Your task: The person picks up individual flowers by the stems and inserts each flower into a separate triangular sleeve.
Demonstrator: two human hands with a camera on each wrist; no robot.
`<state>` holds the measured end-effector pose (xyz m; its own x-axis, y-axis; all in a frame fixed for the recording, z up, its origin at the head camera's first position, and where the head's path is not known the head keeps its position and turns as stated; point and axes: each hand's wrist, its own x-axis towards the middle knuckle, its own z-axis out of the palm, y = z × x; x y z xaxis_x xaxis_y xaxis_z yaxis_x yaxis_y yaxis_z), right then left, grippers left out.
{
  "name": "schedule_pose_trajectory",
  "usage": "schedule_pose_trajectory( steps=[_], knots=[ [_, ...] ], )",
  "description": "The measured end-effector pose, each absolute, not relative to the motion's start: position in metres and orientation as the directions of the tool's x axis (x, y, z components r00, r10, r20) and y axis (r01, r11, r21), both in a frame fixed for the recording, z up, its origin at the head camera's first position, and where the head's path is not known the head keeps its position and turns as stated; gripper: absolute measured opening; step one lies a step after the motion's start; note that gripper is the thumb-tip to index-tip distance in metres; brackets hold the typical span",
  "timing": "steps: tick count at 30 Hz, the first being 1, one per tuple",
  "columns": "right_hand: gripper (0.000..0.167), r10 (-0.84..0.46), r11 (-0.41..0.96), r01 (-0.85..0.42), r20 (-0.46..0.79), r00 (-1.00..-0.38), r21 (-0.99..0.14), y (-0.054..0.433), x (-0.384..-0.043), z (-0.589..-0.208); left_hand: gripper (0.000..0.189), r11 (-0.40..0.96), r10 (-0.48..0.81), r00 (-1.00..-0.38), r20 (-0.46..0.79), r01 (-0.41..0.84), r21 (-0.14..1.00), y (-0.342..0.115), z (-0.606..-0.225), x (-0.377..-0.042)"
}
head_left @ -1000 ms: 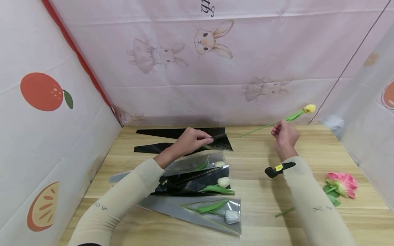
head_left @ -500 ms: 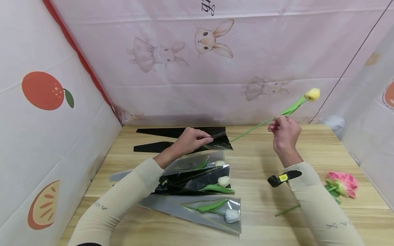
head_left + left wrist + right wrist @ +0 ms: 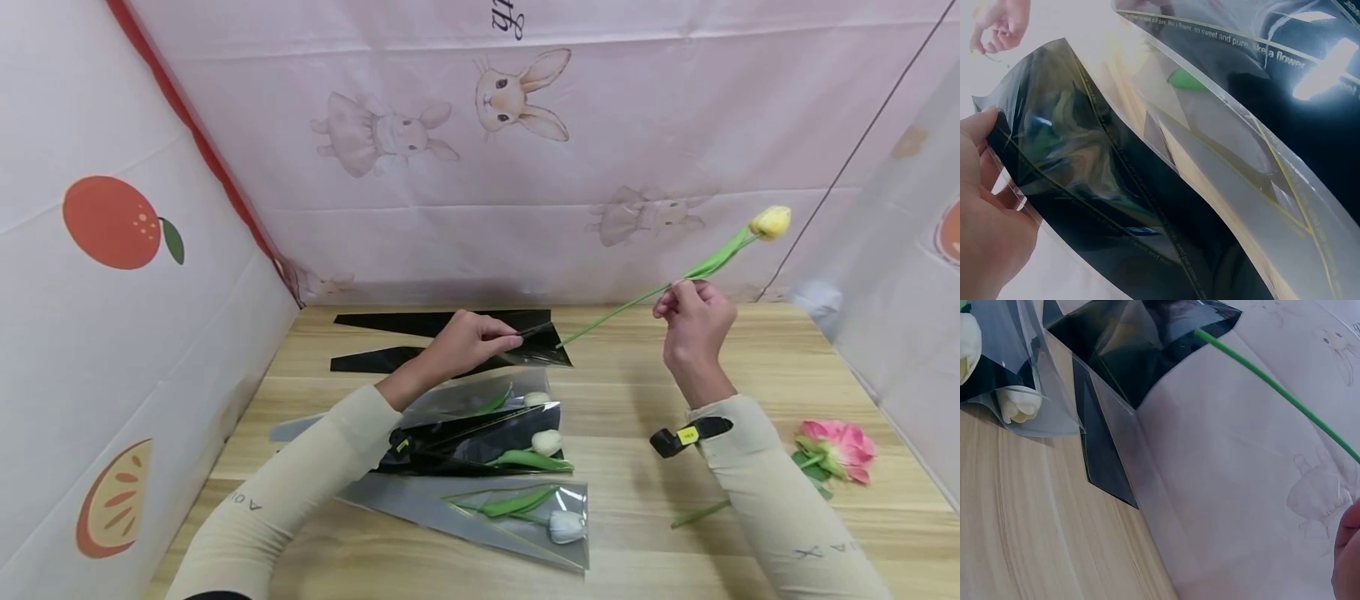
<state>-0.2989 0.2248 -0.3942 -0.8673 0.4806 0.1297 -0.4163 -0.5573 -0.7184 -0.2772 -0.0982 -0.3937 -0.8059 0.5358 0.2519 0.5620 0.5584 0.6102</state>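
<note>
My left hand [image 3: 477, 340] pinches the upper edge of a black flower sleeve [image 3: 1104, 187], a flat tapering bag with a clear front, near its wide right end. In my right hand [image 3: 697, 329] is a yellow artificial tulip [image 3: 770, 222], pinched by its green stem [image 3: 1272, 384] below the leaf. The bloom points up and right; the stem slants down to the left. Its lower tip lies at the wide mouth of the sleeve; in the right wrist view it overlaps the sleeve's opening. How far inside it is, I cannot tell.
Another black sleeve [image 3: 390, 322] lies flat behind, by the back wall. Nearer are a black sleeve [image 3: 450, 446] with a white tulip [image 3: 546, 442] and a grey sleeve [image 3: 420, 508] with a white tulip [image 3: 566, 527]. A pink rose [image 3: 836, 450] lies at the right.
The right hand has tilted the tulip, raising its bloom, and brought the stem's tip left and down to the sleeve's mouth. The left hand keeps its pinch in nearly the same place.
</note>
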Motion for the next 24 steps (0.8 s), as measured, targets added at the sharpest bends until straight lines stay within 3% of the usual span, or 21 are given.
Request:
schedule_pose_trajectory(
  steps=[12,24],
  knots=[
    [0.023,0.493,-0.422,-0.543,0.318,-0.809,-0.726,0.204,-0.291,-0.400,0.023,0.553,0.522,-0.816,0.248,0.546,0.630,-0.094,-0.391,-0.276],
    [0.019,0.337,-0.516,-0.474,0.339,-0.878,-0.714,0.194,-0.279,-0.400,0.022,0.551,0.510,-0.820,0.258,0.542,0.634,-0.093,-0.389,-0.275]
  ],
)
